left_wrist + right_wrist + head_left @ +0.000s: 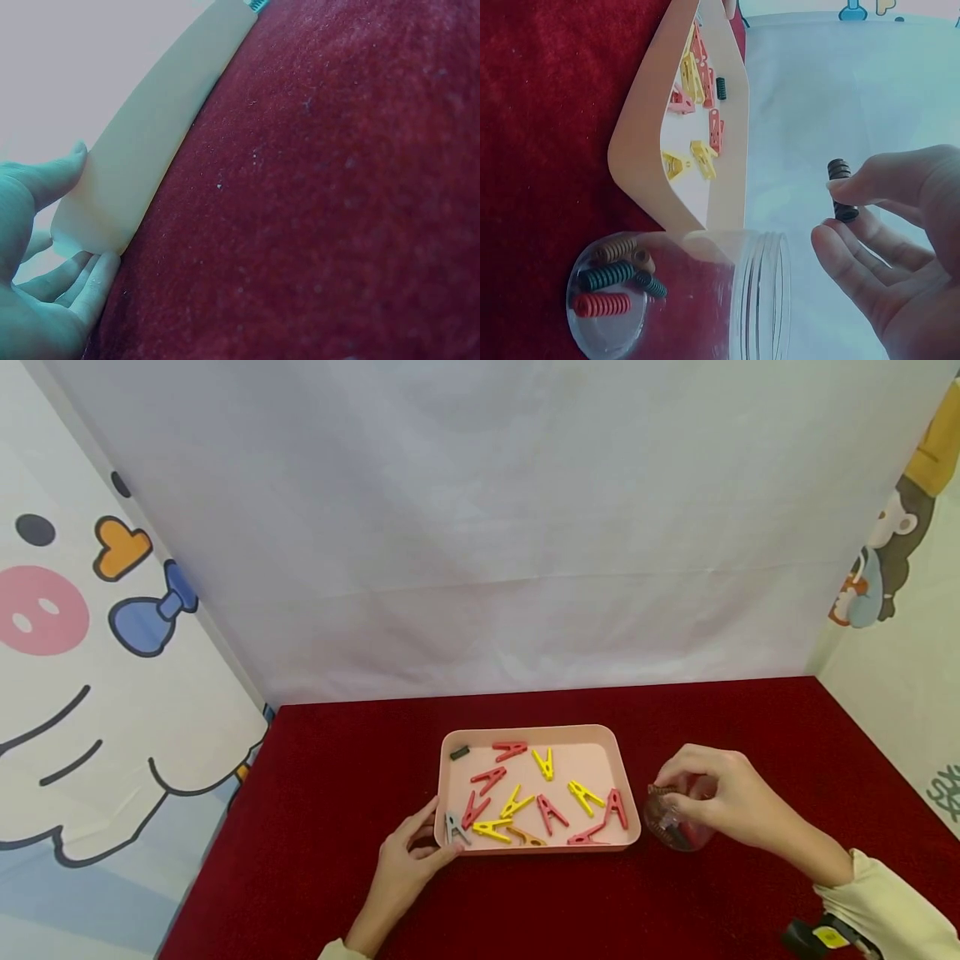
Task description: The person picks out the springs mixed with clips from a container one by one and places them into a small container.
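Observation:
In the head view my left hand point(405, 860) grips the near left corner of a pale pink tray point(577, 747), thumb on the front wall and fingers at the left side. Red clothespins point(551, 814), yellow clothespins point(585, 797), a grey clothespin point(455, 828), an orange clothespin point(527, 837) and a small dark green spring point(460, 752) lie in it. My right hand point(723, 797) pinches a dark brown coil spring point(842, 189) between thumb and fingers, over the mouth of a clear jar point(697, 300). Red point(602, 304), green point(606, 276) and brown springs point(615, 250) rest at the jar's bottom.
Dark red cloth point(337, 777) covers the table. A pale curtain point(487, 527) hangs behind it, with cartoon-printed panels point(112, 735) at the sides. The jar stands just right of the tray. A black strap device point(825, 935) sits by the right sleeve.

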{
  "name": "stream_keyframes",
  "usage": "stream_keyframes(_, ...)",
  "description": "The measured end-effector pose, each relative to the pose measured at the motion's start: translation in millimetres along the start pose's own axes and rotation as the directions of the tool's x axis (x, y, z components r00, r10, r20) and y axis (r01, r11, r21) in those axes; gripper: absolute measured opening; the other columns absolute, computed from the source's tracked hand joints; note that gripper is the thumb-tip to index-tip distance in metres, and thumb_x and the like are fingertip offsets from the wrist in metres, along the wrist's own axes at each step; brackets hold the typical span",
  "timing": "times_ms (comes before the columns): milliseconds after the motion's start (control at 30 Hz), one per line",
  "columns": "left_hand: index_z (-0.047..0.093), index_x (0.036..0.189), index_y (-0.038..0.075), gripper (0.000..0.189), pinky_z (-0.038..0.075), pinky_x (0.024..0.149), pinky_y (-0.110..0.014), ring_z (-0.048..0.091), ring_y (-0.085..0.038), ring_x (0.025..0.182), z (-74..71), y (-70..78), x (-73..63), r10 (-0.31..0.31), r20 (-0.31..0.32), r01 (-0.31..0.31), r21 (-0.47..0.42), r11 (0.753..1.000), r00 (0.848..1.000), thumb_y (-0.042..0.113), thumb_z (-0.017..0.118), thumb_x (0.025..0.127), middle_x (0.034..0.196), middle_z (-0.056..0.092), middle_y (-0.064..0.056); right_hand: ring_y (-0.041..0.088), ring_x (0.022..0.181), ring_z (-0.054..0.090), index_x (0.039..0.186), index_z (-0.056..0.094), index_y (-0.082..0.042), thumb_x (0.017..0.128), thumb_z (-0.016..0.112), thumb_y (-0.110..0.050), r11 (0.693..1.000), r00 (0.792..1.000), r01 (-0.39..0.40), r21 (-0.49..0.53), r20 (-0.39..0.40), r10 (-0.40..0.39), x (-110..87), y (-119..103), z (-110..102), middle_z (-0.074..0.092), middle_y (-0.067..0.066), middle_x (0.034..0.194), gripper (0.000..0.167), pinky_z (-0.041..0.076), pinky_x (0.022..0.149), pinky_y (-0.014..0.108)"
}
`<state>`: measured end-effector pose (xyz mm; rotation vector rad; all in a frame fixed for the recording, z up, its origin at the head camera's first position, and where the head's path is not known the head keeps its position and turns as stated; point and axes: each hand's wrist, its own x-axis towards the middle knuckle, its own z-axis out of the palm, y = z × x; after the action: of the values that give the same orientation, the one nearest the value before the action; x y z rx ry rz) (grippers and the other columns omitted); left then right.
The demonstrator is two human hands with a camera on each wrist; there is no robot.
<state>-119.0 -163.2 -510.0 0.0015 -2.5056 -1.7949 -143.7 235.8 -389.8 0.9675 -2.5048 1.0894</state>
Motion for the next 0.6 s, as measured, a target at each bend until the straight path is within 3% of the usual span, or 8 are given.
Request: stream_keyframes(600,0.050,0.139,0.022,0.072,0.051,0.075,-0.023,0.056,-0.019,0.102,0.0,-1.0,-0.1,-0.016,0.007,0.016,-0.013,1.000,1.000,0.026,0.082,0.074,0.120,0.057,-0.004,0.006,0.066,0.052,0.085,0.068,-0.019,0.067,0.076,0.011,0.994,0.998,-0.063,-0.090,-0.031,0.060,-12.4,8.3,-15.7,0.059,-0.010,0.080,0.036,0.047,0.053,0.020)
